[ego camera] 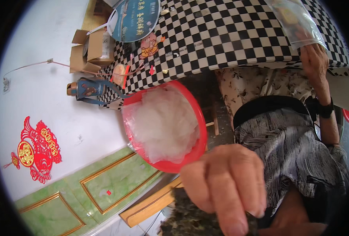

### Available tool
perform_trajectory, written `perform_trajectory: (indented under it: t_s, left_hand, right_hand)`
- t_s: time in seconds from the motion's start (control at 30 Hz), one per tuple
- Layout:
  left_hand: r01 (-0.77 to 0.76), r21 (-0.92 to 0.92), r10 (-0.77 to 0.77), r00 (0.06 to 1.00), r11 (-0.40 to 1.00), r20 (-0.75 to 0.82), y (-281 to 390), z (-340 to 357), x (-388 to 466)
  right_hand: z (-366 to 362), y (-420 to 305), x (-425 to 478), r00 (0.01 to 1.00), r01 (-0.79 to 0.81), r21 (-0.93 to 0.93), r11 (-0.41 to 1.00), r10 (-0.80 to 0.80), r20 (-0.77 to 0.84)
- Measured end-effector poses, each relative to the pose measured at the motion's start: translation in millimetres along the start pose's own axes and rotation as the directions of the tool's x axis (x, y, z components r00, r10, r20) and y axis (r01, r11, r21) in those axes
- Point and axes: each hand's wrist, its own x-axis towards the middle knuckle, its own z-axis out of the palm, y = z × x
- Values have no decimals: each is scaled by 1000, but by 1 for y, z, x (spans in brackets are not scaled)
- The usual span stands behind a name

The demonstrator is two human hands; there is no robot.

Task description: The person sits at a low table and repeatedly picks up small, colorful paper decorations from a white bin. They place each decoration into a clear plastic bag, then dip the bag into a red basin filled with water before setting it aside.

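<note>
My left hand (pixel 227 185) is close to the camera at the lower centre, its fingers curled on a dark green-black sheet that looks like dried seaweed (pixel 192 216). My right hand (pixel 314 60), with a black band on the wrist, is at the upper right by the edge of the table. Its fingers reach in or under the mouth of a clear plastic bag (pixel 305 28) with something yellowish inside; their grip is unclear. Between the table and my left hand, a red plastic basin (pixel 202 129) holds a heap of translucent whitish plastic bags (pixel 165 124).
The table bears a checkered cloth (pixel 221 35), a round fan (pixel 134 20), an open cardboard box (pixel 99 48), a small packet (pixel 120 75) and a blue bottle with a strap (pixel 89 88). A wooden bench edge (pixel 150 203) lies below the basin. At left is a wall (pixel 83 124).
</note>
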Motion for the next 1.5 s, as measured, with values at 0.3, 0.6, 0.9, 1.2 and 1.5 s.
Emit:
perform_trajectory:
  t_s: [0.3,0.6,0.9,1.2,1.5]
  left_hand:
    - [105,572,468,467,813,-750,117,-41,-33]
    - [565,825,615,649,4,-448,285,-136,-64]
    - [657,711,472,724,-252,-503,319,-199,-28]
    - [728,628,538,424,276,-728,296,-202,6]
    - [969,235,678,224,-77,-700,287,-185,24]
  right_hand:
    - [-4,-10,8,1000,-27,48,998,28,-2]
    - [1,-10,2,997,-65,75,995,62,41]
    - [-3,-11,3,996,-64,63,996,60,59]
    - [-6,-15,5,996,-67,77,995,62,68]
    - [-7,-16,7,997,-65,74,995,61,50]
